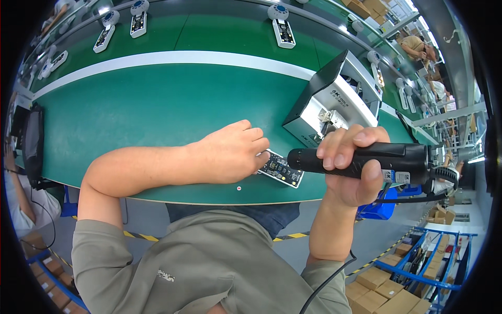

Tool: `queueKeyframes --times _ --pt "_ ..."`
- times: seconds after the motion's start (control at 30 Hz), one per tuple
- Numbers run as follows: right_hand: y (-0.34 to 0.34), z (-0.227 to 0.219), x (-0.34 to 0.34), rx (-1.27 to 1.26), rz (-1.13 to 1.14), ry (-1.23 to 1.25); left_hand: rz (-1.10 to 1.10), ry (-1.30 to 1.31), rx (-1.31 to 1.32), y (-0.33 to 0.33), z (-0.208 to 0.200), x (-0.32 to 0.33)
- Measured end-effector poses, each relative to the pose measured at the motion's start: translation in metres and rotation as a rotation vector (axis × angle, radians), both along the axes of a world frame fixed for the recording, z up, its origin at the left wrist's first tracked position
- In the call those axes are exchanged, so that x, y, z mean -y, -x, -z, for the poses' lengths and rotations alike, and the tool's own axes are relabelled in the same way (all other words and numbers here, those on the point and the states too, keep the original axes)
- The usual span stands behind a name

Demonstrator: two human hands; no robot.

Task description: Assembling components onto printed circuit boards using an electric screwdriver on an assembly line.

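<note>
The left hand (232, 152) lies curled on the green tabletop (130, 115), its fingertips pressing down one end of a small circuit board (282, 170) near the front edge. The right hand (350, 162) is wrapped tight around a black electric screwdriver (376, 159), held level with its tip just above the board. A grey box-shaped machine (329, 99) stands just behind.
</note>
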State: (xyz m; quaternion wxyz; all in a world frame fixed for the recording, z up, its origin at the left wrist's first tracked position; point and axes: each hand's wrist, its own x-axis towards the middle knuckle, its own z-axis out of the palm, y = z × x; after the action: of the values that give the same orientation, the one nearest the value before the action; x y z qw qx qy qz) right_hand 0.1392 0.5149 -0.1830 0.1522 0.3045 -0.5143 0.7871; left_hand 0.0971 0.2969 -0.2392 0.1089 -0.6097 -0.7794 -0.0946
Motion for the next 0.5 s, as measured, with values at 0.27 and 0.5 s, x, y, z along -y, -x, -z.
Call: queueKeyframes --times 0.27,0.5 --pt "0.011 0.006 0.010 0.029 0.000 -0.051 -0.003 -0.072 -0.027 0.001 0.005 -0.002" --pt "0.016 0.003 0.016 0.070 -0.013 -0.127 -0.011 0.031 0.047 0.001 0.000 -0.003"
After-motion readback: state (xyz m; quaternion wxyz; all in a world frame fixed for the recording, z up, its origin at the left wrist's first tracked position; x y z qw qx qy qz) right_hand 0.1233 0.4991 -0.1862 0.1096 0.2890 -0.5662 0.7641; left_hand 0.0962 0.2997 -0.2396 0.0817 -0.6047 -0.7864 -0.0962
